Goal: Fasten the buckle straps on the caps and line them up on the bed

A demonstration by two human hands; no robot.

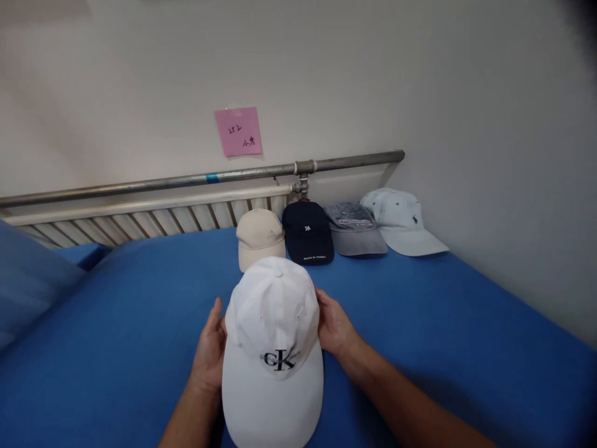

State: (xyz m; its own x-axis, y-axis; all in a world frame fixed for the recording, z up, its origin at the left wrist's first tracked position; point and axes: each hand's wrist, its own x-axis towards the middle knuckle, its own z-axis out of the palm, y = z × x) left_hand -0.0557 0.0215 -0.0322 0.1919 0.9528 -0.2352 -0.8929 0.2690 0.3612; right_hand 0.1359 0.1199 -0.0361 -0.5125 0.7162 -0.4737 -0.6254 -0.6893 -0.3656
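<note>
A white baseball cap [275, 311] with black "CK" lettering is held up between my two hands, its brim toward me. At the cap's left side is my left hand [211, 348], the thumb pointing up and the other fingers hidden behind the cap. My right hand [336, 320] grips the opposite side, its fingertips partly hidden by the fabric. Just beyond, a row of caps stands on the blue surface: a beige cap [260, 233], a black cap [308, 233], a grey cap [355, 230] and a pale blue cap [401, 221].
The blue-covered surface [140, 323] runs up to a white radiator [177, 218] with a metal pipe [168, 180] above it. A pink note [238, 132] with handwriting is stuck on the wall. Blue fabric [32, 280] rises at the left edge, and a wall [504, 155] bounds the right.
</note>
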